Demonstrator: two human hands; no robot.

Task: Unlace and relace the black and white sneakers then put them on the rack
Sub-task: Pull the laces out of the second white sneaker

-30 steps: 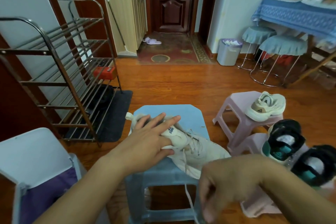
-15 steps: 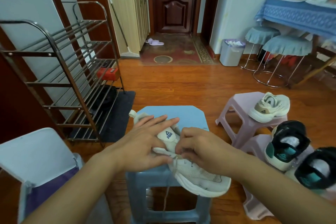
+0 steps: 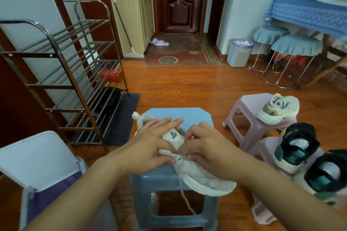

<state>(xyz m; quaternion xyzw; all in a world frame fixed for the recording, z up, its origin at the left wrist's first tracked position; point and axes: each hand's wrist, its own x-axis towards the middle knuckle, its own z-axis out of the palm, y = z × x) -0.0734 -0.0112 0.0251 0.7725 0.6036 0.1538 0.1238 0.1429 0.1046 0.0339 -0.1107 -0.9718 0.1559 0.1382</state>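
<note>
Left hand (image 3: 150,146) lies on the white sneaker (image 3: 197,172) atop the blue stool (image 3: 180,116), fingers straight, thumb pressing its side. Right hand (image 3: 206,148) pinches the lace (image 3: 185,199) at the eyelets just beside that thumb. Black and white sneakers (image 3: 296,148) sit well right of both hands.
</note>
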